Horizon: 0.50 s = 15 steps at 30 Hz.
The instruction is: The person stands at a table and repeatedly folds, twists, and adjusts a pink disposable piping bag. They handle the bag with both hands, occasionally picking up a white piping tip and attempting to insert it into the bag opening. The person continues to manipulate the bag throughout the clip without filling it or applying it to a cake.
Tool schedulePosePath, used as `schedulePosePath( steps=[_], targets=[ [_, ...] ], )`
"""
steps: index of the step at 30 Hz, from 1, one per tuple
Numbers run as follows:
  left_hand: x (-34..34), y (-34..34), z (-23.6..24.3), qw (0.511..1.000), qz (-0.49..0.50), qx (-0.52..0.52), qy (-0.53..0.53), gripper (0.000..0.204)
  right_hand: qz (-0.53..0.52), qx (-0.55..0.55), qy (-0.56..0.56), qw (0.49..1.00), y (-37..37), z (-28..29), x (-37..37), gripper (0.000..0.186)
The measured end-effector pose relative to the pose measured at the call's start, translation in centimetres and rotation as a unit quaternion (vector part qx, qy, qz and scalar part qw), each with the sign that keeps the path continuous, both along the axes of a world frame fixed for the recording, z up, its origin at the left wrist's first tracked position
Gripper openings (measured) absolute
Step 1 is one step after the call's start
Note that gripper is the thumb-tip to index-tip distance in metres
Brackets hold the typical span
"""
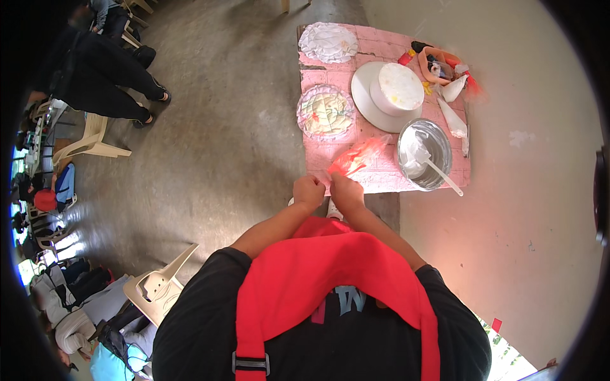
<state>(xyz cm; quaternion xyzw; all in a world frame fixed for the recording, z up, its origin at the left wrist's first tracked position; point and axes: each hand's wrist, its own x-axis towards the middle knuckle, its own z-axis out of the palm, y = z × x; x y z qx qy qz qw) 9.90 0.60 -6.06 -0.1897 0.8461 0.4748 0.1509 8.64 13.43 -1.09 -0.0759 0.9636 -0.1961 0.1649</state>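
Both hands are together at the near edge of a pink table. My left hand [309, 192] is closed, pinching what looks like the thin end of a red translucent plastic bag [361, 157]. Just to its right, my right hand [347, 192] is closed on the same bag, whose crumpled body spreads over the table beyond the knuckles. Fingertips are mostly hidden. Right of the bag stands a metal bowl [447, 145] with white cream [414, 152] and a white-handled spatula [445, 177]. Behind it, a round white-frosted cake [400, 87] sits on a white cake stand [364, 95].
Two round frilled covers [328, 42] [325, 113] lie along the table's left side. Filled piping bags [452, 119] and an orange basket [431, 71] of small items line the right side by the wall. Plastic chairs [94, 140] and people are at the left.
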Motion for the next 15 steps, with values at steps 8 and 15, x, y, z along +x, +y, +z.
schedulePosePath(
  steps=[8,15],
  targets=[
    [-0.1,0.1,1.2,1.000,-0.020,0.008,-0.012,0.016,-0.002,0.013,-0.056,0.998,-0.3,2.0,-0.1,0.011],
    [-0.6,0.1,1.6,0.999,-0.033,-0.002,-0.022,0.015,-0.001,0.039,-0.069,0.997,0.5,1.6,-1.5,0.012]
  ],
)
